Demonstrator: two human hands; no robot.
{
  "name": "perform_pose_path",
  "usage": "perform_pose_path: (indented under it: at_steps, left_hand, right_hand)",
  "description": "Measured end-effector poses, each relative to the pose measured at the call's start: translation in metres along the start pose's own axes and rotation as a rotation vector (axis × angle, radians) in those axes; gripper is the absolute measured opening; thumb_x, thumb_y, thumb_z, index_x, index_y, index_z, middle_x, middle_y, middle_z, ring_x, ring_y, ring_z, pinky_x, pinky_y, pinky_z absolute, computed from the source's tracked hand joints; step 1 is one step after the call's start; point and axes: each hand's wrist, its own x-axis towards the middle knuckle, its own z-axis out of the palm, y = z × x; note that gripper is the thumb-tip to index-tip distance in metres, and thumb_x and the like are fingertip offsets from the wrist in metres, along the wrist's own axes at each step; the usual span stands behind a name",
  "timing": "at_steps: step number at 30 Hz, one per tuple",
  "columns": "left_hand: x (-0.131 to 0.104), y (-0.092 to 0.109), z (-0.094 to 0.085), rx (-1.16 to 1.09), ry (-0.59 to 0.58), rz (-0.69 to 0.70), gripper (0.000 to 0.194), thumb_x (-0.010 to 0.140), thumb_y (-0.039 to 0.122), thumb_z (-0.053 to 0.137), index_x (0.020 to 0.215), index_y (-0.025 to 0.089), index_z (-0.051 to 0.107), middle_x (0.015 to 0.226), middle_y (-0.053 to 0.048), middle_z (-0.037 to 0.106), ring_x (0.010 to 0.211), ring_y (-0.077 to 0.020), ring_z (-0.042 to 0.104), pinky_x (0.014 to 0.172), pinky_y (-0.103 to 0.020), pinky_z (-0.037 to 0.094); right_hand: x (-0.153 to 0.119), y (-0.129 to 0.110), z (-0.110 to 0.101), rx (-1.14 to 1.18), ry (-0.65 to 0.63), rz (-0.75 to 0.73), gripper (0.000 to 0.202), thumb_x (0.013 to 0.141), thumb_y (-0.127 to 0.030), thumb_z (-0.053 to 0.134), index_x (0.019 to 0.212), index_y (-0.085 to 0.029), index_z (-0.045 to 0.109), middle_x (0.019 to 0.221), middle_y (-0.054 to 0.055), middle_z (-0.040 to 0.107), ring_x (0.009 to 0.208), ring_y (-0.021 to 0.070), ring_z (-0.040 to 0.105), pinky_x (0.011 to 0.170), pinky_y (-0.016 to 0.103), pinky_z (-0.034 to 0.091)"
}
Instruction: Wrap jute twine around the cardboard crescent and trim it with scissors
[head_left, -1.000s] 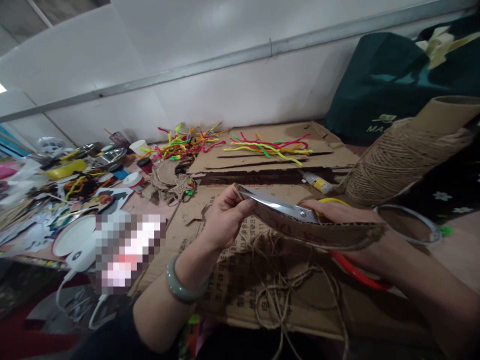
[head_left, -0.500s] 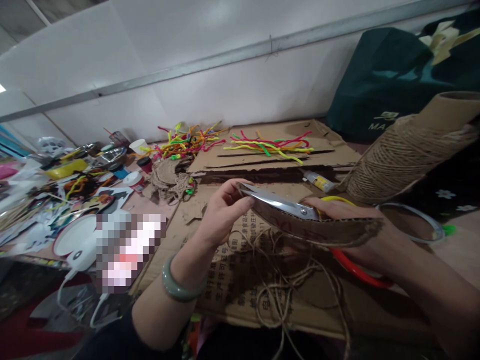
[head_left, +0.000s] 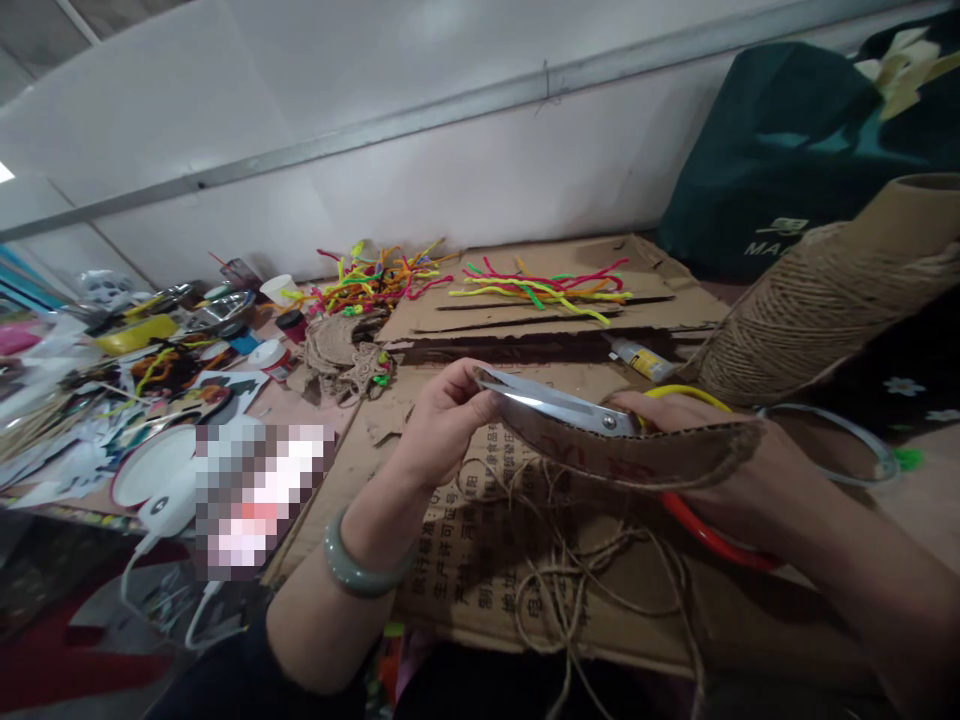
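Note:
My left hand (head_left: 448, 415) pinches the left end of a curved cardboard piece (head_left: 637, 460), close to the scissor tips. My right hand (head_left: 697, 430) is closed around the scissors (head_left: 570, 405), which have one yellow and one red handle. The steel blades lie along the upper edge of the cardboard, and the cardboard hides part of my right fingers. Loose jute twine (head_left: 570, 590) hangs and loops beneath the piece. Below it all lies a flat cardboard sheet (head_left: 480, 560) printed with dark characters.
A big twine spool (head_left: 817, 300) stands on the right, with a glue bottle (head_left: 643, 361) and a tape roll (head_left: 832, 440) nearby. Colourful pipe cleaners (head_left: 540, 288) lie at the back. A twine-covered piece (head_left: 341, 355) and a white corded device (head_left: 180, 495) are on the left.
The curved cardboard has tilted slightly in my hands, and the scissor blades appear a little closer together. The view has shifted slightly.

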Motion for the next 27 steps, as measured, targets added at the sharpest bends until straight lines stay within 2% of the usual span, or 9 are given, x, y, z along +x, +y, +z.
perform_pose_path:
  at_steps: [3, 8, 16, 22, 27]
  left_hand:
    - [0.0002, -0.0026, 0.0007, -0.030, 0.002, 0.004, 0.029, 0.061, 0.031, 0.088, 0.073, 0.018, 0.066, 0.065, 0.003, 0.063, 0.060, -0.0075, 0.055, 0.058, -0.019, 0.047]
    - [0.0003, -0.0042, 0.0019, -0.052, 0.002, 0.005, 0.029, 0.060, 0.032, 0.089, 0.072, 0.018, 0.066, 0.067, 0.003, 0.064, 0.061, -0.0078, 0.055, 0.058, -0.019, 0.048]
    - [-0.0001, -0.0034, 0.0022, -0.071, -0.004, 0.005, 0.028, 0.061, 0.032, 0.088, 0.072, 0.019, 0.066, 0.067, 0.004, 0.063, 0.061, -0.0073, 0.055, 0.059, -0.019, 0.049]
    - [-0.0005, -0.0034, 0.0022, -0.053, -0.004, 0.014, 0.030, 0.063, 0.034, 0.087, 0.075, 0.019, 0.064, 0.068, 0.004, 0.063, 0.062, -0.0073, 0.055, 0.059, -0.019, 0.049]
    - [-0.0005, -0.0036, 0.0018, -0.046, 0.009, 0.007, 0.031, 0.060, 0.035, 0.088, 0.073, 0.019, 0.065, 0.068, 0.003, 0.063, 0.063, -0.0087, 0.055, 0.059, -0.021, 0.049]
  right_hand:
    - [-0.0009, 0.0000, -0.0022, -0.041, -0.065, 0.045, 0.042, 0.092, -0.043, 0.044, 0.129, -0.027, 0.055, 0.123, 0.009, 0.068, 0.105, 0.0293, 0.068, 0.077, 0.045, 0.056]
    - [-0.0013, 0.0009, -0.0023, -0.002, -0.084, 0.044, 0.043, 0.092, -0.043, 0.045, 0.130, -0.027, 0.056, 0.125, 0.009, 0.068, 0.108, 0.0286, 0.067, 0.080, 0.044, 0.056]
    - [-0.0018, 0.0014, -0.0014, 0.039, -0.036, -0.027, 0.041, 0.092, -0.036, 0.045, 0.127, -0.020, 0.058, 0.120, 0.010, 0.070, 0.108, 0.0255, 0.068, 0.089, 0.038, 0.055]
    - [-0.0001, 0.0008, -0.0014, 0.050, -0.113, 0.007, 0.042, 0.092, -0.037, 0.046, 0.131, -0.024, 0.055, 0.126, 0.008, 0.067, 0.113, 0.0258, 0.065, 0.091, 0.038, 0.054]
    - [0.0011, -0.0004, -0.0027, 0.036, -0.118, 0.039, 0.042, 0.092, -0.038, 0.045, 0.130, -0.023, 0.055, 0.125, 0.009, 0.067, 0.113, 0.0273, 0.065, 0.092, 0.041, 0.053]
